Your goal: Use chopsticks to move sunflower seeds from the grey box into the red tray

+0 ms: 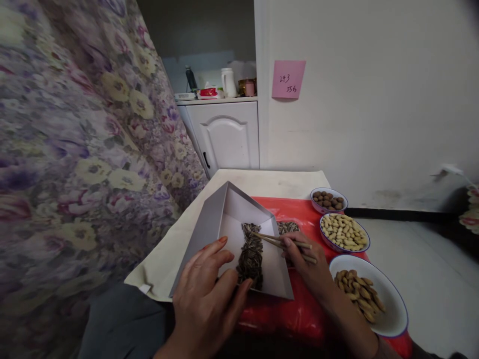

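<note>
A grey box with a white inside (pixel 232 212) sits on the table, a pile of striped sunflower seeds (pixel 251 257) running down its middle. My right hand (pixel 305 257) is closed around a pair of wooden chopsticks (pixel 267 238), whose tips touch the upper part of the pile. More sunflower seeds (pixel 287 227) lie outside the box, partly hidden by that hand. My left hand (pixel 207 286) is over the near left part of the box, fingers apart and bent, thumb close to the lower end of the pile. Whether it touches the box I cannot tell.
Along the right stand a bowl of round brown nuts (pixel 315 203), a bowl of peanuts (pixel 368 244) and a larger white bowl (pixel 392 304) of long brown nuts. Red plastic sheeting (pixel 299 311) covers part of the cream tabletop (pixel 277 180). A floral curtain (pixel 93 149) hangs at left.
</note>
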Demonstrator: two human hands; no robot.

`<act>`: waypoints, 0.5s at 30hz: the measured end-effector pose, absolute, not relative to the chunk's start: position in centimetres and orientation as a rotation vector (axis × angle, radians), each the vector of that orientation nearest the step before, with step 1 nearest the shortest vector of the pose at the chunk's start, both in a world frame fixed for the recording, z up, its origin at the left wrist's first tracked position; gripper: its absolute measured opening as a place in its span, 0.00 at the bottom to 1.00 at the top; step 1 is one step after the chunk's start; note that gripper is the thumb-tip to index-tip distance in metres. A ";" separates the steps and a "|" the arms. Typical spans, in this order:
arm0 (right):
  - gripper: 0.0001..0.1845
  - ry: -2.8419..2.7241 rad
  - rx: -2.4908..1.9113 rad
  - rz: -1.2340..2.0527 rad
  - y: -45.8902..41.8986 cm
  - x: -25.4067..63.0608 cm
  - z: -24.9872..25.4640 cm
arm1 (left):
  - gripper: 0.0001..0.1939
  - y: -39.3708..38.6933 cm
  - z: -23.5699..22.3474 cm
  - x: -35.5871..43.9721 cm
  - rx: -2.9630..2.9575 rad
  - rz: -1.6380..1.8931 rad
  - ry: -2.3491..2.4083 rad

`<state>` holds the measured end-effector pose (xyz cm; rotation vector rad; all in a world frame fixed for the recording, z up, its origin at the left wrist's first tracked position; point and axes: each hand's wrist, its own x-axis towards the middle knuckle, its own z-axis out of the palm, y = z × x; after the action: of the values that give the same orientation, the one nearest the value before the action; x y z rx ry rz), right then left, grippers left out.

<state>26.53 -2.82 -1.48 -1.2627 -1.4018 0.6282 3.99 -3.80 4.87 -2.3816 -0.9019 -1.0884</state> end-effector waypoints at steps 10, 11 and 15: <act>0.11 -1.253 -1.361 0.419 -4.9 31.0 1.0 | 0.08 -3.8 4.6 3.9 -2.373 -1.090 -0.896; 0.11 -1.233 -1.383 0.397 -5.0 31.5 1.0 | 0.08 -3.7 4.6 3.9 -2.370 -1.092 -0.895; 0.11 -1.227 -1.425 0.359 -4.6 32.4 0.5 | 0.08 -3.7 4.7 3.9 -2.370 -1.093 -0.894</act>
<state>32.39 -4.58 0.52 -1.4247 -1.2271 0.3593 3.92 -3.70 4.71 -2.3698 -0.8939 -1.0929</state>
